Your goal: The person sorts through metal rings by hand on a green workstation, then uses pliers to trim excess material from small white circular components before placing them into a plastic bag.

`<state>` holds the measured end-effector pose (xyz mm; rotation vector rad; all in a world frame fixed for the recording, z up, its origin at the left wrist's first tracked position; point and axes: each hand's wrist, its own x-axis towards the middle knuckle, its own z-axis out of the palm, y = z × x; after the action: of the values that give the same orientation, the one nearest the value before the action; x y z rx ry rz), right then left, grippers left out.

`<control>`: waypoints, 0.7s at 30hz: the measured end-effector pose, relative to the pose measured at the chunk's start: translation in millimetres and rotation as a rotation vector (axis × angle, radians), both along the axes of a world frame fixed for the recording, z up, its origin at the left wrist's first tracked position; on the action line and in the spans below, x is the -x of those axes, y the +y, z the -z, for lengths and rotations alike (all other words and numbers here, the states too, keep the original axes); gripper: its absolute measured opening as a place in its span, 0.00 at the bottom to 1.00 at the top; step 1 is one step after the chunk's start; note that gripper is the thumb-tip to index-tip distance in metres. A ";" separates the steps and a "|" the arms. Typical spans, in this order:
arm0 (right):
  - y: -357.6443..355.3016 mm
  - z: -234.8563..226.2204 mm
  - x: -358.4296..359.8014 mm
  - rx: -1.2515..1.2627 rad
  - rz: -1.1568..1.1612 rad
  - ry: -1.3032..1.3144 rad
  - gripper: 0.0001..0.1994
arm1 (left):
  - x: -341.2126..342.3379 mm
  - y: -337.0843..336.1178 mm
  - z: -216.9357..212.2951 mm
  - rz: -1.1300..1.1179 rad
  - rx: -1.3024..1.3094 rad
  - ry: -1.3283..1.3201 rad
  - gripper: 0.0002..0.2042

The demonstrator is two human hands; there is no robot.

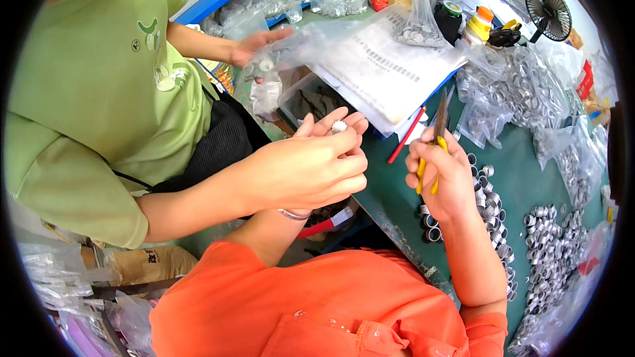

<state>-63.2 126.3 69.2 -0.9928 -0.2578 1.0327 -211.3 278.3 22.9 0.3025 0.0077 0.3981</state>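
Observation:
In my right hand (452,182) I grip a pair of pliers (441,121) with yellow handles, their dark jaws pointing away from me. My left hand (324,124) is palm up with its fingers stretched out, partly covered by a co-worker's hand (321,168). At that hand's fingertips, over my left palm, is a small silvery ring-shaped part (339,126); whether it also touches my palm I cannot tell. The co-worker's other hand (254,46) holds a clear plastic bag (291,46).
Loose metal rings (489,208) and a larger pile of them (552,251) lie on the green table (397,192). Bagged parts (522,86), printed paper (390,59), a red pen (407,135) and a black fan (548,12) are farther back. The co-worker (99,106) stands at my left.

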 end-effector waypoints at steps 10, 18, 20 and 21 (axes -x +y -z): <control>19.5 11.5 -11.8 -0.018 0.107 -0.069 0.08 | -7.5 0.2 -10.6 0.079 0.023 0.130 0.26; 50.3 -8.0 -19.0 -0.001 0.134 -0.158 0.22 | -10.6 -2.7 -15.7 0.083 -0.090 0.187 0.26; 57.6 -6.4 -20.5 -0.039 0.160 -0.193 0.16 | -7.0 -12.2 -37.0 0.107 -0.325 0.276 0.19; 57.8 -6.1 -24.4 -0.083 0.177 -0.189 0.15 | -3.9 -20.6 -64.8 0.166 -0.584 0.348 0.17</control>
<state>-38.8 184.1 75.3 -1.0202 -0.3589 0.7628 -207.4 257.7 87.7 0.9403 0.2084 0.1703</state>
